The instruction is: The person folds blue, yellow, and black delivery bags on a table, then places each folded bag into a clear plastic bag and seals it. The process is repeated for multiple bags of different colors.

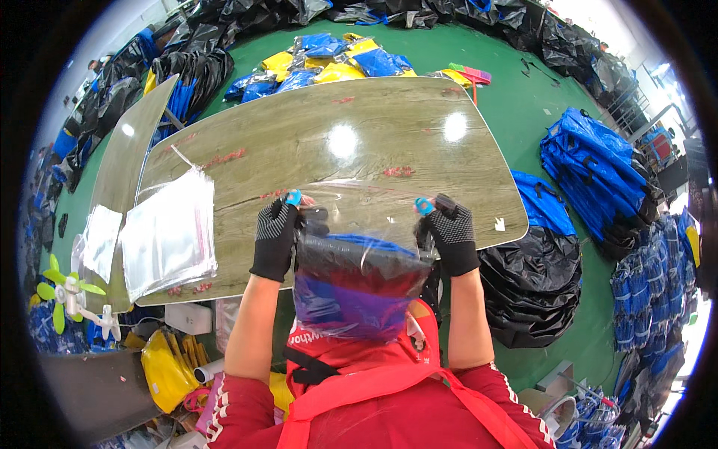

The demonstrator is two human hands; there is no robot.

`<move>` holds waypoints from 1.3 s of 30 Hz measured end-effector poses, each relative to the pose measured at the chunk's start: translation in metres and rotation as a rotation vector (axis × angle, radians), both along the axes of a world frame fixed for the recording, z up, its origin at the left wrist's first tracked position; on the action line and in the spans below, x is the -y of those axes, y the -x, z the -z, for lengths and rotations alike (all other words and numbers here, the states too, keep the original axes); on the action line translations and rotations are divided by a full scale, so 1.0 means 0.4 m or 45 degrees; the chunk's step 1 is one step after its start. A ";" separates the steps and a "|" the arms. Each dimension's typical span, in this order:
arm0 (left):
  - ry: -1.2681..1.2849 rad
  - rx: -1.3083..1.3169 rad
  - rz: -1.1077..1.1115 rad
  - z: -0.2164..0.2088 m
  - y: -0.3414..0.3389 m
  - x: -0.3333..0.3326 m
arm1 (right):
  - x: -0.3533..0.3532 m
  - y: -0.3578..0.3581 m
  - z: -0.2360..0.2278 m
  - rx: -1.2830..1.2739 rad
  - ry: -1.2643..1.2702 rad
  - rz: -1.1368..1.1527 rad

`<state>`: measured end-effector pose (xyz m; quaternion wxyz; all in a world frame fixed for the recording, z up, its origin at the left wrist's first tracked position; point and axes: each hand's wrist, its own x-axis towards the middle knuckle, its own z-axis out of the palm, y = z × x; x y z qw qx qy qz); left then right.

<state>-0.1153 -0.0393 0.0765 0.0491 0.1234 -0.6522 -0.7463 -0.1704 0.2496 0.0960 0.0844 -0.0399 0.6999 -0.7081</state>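
Note:
Between my hands hangs a clear plastic bag (364,288), holding a folded bundle of black and blue sheeting. My left hand (277,236), in a black grip-dotted glove with bare, blue-wrapped fingertips, is closed on the bag's far left corner. At its far right corner, my right hand (452,233) pinches the film in a matching glove. The bag is held over the table's near edge, in front of my red apron (374,400). A stack of flat clear bags (170,232) lies on the wood-patterned table (299,142) left of my left hand.
Blue and yellow packed bags (321,60) are heaped on the green floor beyond the table. Black folded sheeting (531,288) and a blue bundle (594,172) stand at the right. At the lower left are a green-bladed fan (69,293) and yellow folded pieces (166,370).

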 end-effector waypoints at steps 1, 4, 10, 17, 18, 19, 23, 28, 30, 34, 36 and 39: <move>0.023 0.005 0.006 0.006 0.004 0.005 | -0.019 0.014 -0.002 0.032 0.012 0.011; 0.372 -0.190 0.225 0.030 0.022 0.006 | -0.044 0.068 0.037 -0.028 -0.182 0.103; 0.031 -0.226 0.089 0.042 0.113 -0.010 | 0.044 0.166 0.023 -0.546 -0.425 0.528; 0.130 -0.021 0.366 -0.026 0.109 -0.008 | 0.244 0.173 -0.030 -1.337 -0.969 -0.555; 0.329 -0.081 0.379 -0.033 0.100 -0.004 | 0.257 0.188 -0.013 -1.447 -0.946 -0.570; 0.512 -0.148 0.387 -0.036 0.090 0.000 | 0.265 0.199 0.001 -1.386 -1.061 -0.620; 0.468 -0.224 0.516 -0.036 0.069 0.021 | 0.226 0.274 -0.063 -1.387 -1.493 -0.533; 0.153 0.045 0.391 -0.035 0.077 0.017 | 0.039 0.352 -0.275 -0.181 -0.642 0.581; 0.055 -0.072 0.471 -0.038 0.082 0.004 | 0.079 0.285 -0.242 -0.624 -0.673 -0.077; 0.255 -0.088 0.556 -0.059 0.087 -0.016 | 0.180 0.176 -0.085 -1.410 -0.870 -0.615; 0.734 -0.349 0.491 -0.069 0.076 -0.021 | 0.198 0.179 -0.014 -1.486 -0.857 -0.626; 1.289 -0.266 0.420 -0.071 0.059 -0.026 | 0.211 0.185 -0.013 -1.708 -0.986 -0.625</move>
